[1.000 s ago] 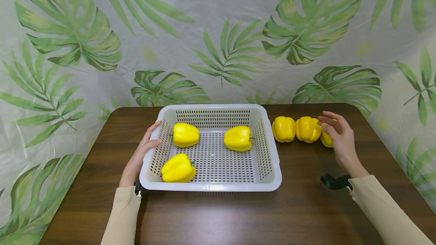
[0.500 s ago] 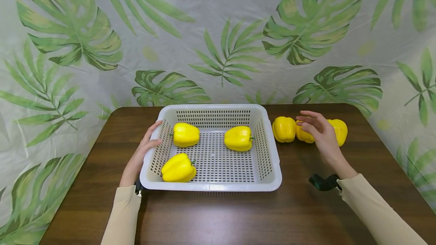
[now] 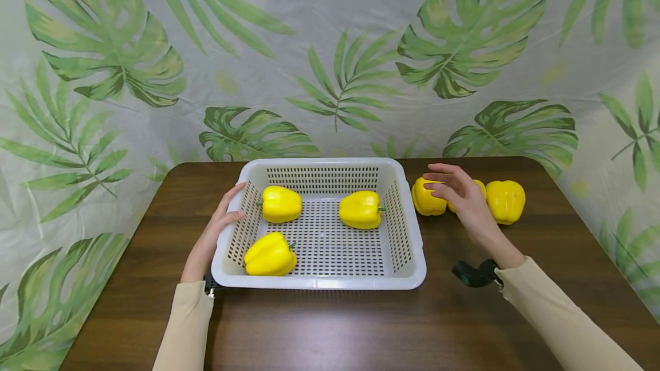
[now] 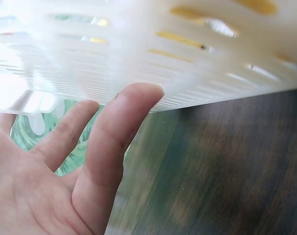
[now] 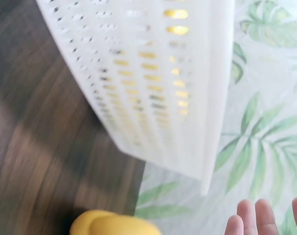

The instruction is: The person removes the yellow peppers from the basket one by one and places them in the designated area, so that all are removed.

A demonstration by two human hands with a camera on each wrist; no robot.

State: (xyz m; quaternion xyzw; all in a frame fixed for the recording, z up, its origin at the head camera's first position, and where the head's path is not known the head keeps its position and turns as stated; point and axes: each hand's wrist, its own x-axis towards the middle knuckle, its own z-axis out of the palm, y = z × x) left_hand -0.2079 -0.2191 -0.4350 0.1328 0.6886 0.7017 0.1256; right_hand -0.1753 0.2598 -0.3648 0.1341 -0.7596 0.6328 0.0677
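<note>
A white perforated plastic basket point(image 3: 317, 283) stands on the table holding three yellow bell peppers: one at back left point(image 3: 281, 204), one at right point(image 3: 360, 209), one at front left point(image 3: 270, 255). My left hand point(image 3: 211, 236) rests against the basket's left side, thumb point(image 4: 121, 117) and fingers extended along the outer wall. Right of the basket, three more yellow bell peppers lie in a row. My right hand point(image 3: 466, 205) hovers over them with relaxed fingers and holds nothing. It partly hides the nearest pepper point(image 3: 427, 203) and the middle one point(image 3: 481, 187); the far-right pepper point(image 3: 506, 201) shows fully.
Brown wooden table point(image 3: 319, 331) lies under everything. A leaf-print cloth point(image 3: 350, 27) hangs behind its back edge. Dark wrist-worn devices sit on both wrists, the right one point(image 3: 474, 274) sticking out over the table.
My right hand has moved left above the row, from the far-right pepper to the one nearest the basket. The left hand, the basket and the peppers stay put.
</note>
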